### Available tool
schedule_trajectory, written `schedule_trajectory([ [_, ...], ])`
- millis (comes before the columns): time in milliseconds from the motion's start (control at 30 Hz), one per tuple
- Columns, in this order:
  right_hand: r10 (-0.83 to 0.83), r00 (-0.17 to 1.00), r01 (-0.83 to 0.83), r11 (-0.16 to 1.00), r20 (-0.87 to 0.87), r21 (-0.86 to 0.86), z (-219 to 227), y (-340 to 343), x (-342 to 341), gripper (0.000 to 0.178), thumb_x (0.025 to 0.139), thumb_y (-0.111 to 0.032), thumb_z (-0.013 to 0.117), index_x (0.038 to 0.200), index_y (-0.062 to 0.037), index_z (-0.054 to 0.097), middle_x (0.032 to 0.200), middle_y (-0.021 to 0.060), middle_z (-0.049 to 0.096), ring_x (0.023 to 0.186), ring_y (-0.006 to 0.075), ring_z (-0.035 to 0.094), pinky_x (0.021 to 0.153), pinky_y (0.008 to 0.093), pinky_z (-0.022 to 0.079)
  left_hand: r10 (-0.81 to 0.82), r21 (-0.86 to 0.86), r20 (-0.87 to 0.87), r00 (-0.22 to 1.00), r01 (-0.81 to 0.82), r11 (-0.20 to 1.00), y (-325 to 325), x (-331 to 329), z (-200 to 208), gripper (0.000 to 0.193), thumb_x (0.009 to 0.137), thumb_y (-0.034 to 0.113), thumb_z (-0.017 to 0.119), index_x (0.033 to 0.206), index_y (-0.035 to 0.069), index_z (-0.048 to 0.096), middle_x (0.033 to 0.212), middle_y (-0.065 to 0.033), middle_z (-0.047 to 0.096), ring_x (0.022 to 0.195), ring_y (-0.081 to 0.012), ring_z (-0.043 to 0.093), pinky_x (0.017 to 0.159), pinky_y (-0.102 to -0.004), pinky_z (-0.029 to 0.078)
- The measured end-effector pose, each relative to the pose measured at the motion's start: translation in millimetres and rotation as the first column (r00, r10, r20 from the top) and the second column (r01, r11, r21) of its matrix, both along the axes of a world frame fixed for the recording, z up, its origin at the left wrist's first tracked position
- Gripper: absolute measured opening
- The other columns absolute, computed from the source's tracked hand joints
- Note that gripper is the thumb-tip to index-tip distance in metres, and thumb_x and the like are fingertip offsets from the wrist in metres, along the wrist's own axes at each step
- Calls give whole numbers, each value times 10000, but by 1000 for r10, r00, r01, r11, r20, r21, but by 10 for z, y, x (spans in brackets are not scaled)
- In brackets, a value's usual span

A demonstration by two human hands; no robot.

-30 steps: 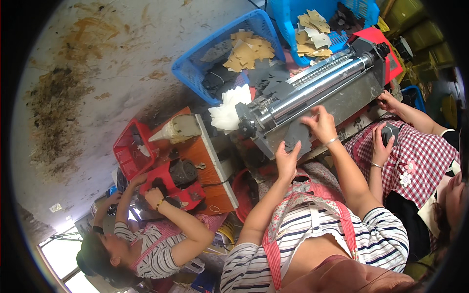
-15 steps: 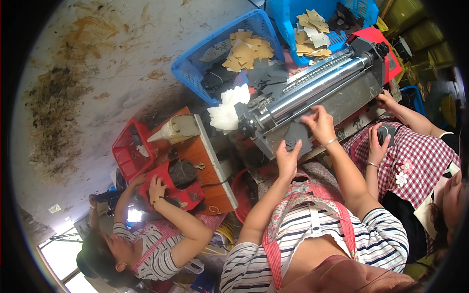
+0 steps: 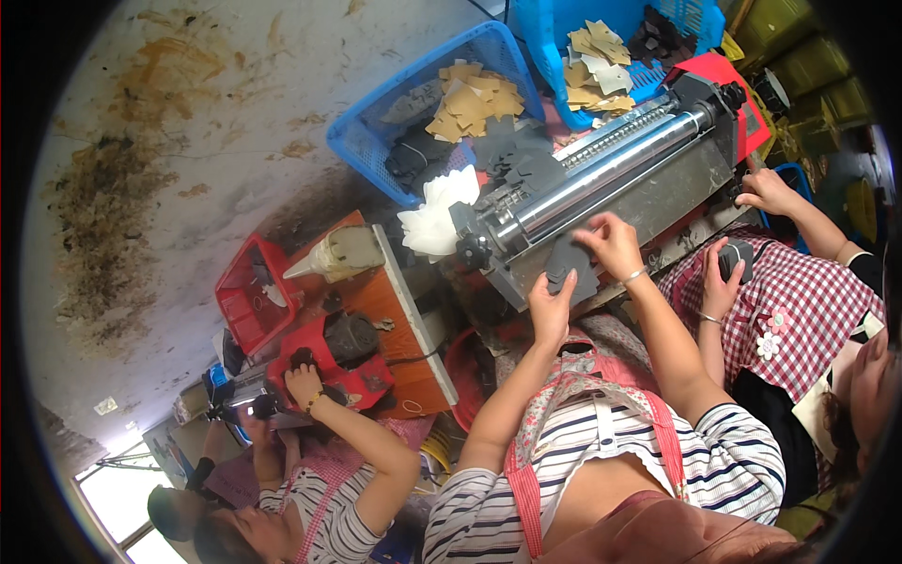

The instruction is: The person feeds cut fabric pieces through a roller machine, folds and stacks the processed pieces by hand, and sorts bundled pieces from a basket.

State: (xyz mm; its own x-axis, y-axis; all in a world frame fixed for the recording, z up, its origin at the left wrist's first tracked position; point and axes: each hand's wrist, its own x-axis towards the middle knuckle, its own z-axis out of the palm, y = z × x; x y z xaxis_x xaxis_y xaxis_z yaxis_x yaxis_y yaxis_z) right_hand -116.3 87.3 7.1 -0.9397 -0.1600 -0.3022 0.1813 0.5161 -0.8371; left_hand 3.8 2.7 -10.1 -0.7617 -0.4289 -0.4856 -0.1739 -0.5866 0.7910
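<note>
My left hand (image 3: pixel 549 308) grips a small stack of flat dark grey pieces (image 3: pixel 571 268) by its near edge, thumb on top. With fingertips pinched on the upper right edge of those pieces, my right hand (image 3: pixel 615 248) wears a thin bracelet; whether it holds one piece or several is hidden. Both hands are in front of a machine with long shiny metal rollers (image 3: pixel 611 179), over the near edge of its grey metal bed (image 3: pixel 662 202). Grey pieces (image 3: pixel 512 155) lie in a heap behind the rollers.
A blue basket (image 3: pixel 362 155) with tan and grey pieces stands behind the machine, another blue crate (image 3: pixel 545 56) beside it. White sheets (image 3: pixel 437 211) hang at the roller's left end. At right a co-worker holds grey pieces (image 3: pixel 735 260); at left another works at a red machine (image 3: pixel 324 352).
My right hand's fingertips have come down onto the grey pieces; my left hand stays put. The right co-worker's far hand has shifted. The left co-worker has leaned down, and another person shows behind.
</note>
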Motion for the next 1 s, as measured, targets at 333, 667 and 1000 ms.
schedule_trajectory([
  [333,56,997,-50,992,-48,119,-118,-74,-34,182,766,-159,639,792,1,557,615,128,602,580,245,606,575,349,466,10,91,-36,999,-7,996,-22,32,-28,226,853,93,593,1045,-19,554,957,-35,590,842,-78,526,765,-234,431],
  [667,3,985,6,999,170,-49,-83,234,-79,317,729,-210,717,861,28,553,601,89,586,573,152,592,568,296,469,-43,18,3,999,43,999,56,-16,83,197,837,82,615,995,-16,550,924,-44,588,813,-78,535,740,-218,431],
  [1000,125,992,-126,991,27,47,-202,140,-5,250,697,-218,734,720,-10,596,608,74,604,539,142,561,536,304,457,66,-146,56,996,-57,988,-48,42,-123,171,899,99,515,1020,-16,554,1024,-58,560,942,-100,503,836,-239,399],
])
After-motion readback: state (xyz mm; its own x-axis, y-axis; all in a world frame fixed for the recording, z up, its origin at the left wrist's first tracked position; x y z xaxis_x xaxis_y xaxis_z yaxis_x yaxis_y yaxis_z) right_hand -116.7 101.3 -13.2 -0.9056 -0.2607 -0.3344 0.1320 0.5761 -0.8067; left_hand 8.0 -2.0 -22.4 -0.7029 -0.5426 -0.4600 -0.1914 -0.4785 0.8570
